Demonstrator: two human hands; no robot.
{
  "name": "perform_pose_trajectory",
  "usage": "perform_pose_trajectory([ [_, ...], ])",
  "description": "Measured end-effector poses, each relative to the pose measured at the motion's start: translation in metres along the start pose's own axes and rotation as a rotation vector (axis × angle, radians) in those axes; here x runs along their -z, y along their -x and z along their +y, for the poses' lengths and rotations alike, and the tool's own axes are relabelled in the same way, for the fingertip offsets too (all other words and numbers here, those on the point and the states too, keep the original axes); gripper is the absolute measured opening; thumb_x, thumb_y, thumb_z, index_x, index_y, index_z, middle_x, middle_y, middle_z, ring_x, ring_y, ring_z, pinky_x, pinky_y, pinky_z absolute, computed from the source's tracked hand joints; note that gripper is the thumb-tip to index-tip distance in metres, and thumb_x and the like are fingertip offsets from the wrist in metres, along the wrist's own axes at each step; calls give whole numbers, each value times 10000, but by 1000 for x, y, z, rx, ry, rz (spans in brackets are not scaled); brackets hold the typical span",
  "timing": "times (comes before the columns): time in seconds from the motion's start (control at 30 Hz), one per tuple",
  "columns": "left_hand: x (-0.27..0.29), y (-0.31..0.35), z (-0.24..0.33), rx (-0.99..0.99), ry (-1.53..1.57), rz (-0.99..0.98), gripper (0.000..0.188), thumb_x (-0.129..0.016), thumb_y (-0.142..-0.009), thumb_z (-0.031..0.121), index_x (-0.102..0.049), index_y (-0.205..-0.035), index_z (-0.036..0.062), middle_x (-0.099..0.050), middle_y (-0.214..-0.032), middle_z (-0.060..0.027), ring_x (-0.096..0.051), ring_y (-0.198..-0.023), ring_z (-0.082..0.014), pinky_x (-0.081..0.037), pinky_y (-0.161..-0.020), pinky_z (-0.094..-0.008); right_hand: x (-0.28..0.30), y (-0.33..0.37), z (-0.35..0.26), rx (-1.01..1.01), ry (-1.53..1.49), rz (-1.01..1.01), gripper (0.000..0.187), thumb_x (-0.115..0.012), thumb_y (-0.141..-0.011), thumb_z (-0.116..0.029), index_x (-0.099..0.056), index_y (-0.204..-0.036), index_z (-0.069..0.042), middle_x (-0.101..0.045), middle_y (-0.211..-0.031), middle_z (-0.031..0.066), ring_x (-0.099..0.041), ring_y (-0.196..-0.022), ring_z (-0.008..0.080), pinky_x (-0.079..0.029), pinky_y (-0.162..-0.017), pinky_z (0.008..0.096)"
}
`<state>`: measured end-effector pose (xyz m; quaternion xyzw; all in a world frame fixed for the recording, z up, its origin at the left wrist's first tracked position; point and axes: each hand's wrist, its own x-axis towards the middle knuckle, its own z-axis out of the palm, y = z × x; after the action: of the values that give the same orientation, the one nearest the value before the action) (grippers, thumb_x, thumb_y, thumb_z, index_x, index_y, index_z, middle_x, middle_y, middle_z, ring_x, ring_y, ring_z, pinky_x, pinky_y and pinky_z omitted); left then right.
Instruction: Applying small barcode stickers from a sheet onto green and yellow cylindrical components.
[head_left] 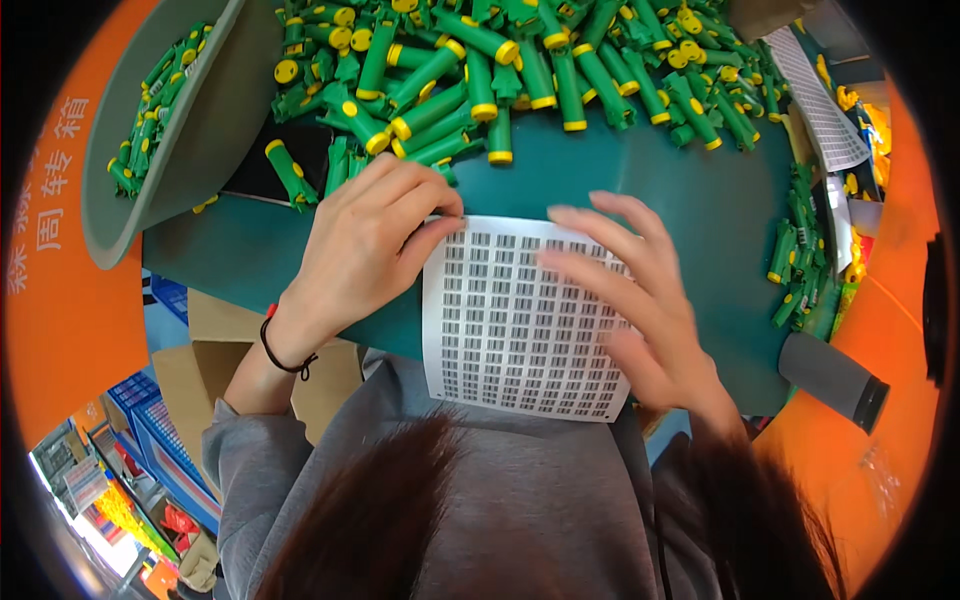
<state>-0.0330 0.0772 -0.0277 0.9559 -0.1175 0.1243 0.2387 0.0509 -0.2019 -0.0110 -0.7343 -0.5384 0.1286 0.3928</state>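
Observation:
A white sheet of small barcode labels point(500, 325) lies over the near edge of the green table point(740, 220), its lower part reaching to my lap. At its top left corner my left hand point(375, 225) is closed, thumb and forefinger pinched on the paper's edge; whether a loose label is between them is hidden. Fingers spread and slightly blurred, my right hand point(650, 300) is over the sheet's right side, seemingly holding nothing. Just beyond both hands is a heap of green plastic tubes with yellow ends point(480, 85). One such tube point(290, 172) lies left of my left hand.
A grey-green tub point(115, 235) with more tubes stands tilted at the left. Further tubes point(795, 250) lie along the right edge, near another label sheet point(815, 100) and a dark grey cylinder point(830, 380). A cardboard box point(220, 325) and blue crates point(150, 420) are below left.

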Motion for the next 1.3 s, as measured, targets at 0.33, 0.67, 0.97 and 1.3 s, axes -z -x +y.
perform_pose_trajectory([
  [0.33, -4, 2, -7, 28, -42, 5, 157, -804, -780, 157, -732, -900, 87, -653, -921, -6, -615, -869, -217, -526, -721, -344, -37, 15, 28, -152, 396, -212, 647, -563, -967, -404, -411, -1555, -179, -328, -1633, 94, -279, -1479, 406, -152, -1219, 590],
  [0.67, -1, -1, -5, 84, 63, 53, 176, -822, -775, 175, -744, -907, 89, -625, -929, -23, -593, -881, -224, -505, -756, -352, -30, 12, 33, -148, 403, -244, 620, -573, -953, -319, -436, -1535, -156, -358, -1615, 94, -284, -1472, 419, -166, -1213, 601],
  [0.97, -10, 11, -7, 74, 107, 83, 118, -808, -781, 141, -740, -859, 85, -604, -909, -4, -582, -867, -214, -492, -731, -357, -34, 15, 31, -153, 449, -219, 588, -536, -973, -333, -455, -1520, -133, -376, -1605, 107, -282, -1473, 423, -169, -1209, 601],
  [1.3, -6, -6, 12, 22, 424, 230, 173, -768, -834, 19, -705, -994, 36, -692, -995, -103, -674, -903, -246, -534, -740, -322, 5, -40, 55, -277, 304, 499, 414, -781, -851, -43, -626, -1235, -24, -652, -1196, 121, -631, -1025, 216, -528, -893, 342],
])
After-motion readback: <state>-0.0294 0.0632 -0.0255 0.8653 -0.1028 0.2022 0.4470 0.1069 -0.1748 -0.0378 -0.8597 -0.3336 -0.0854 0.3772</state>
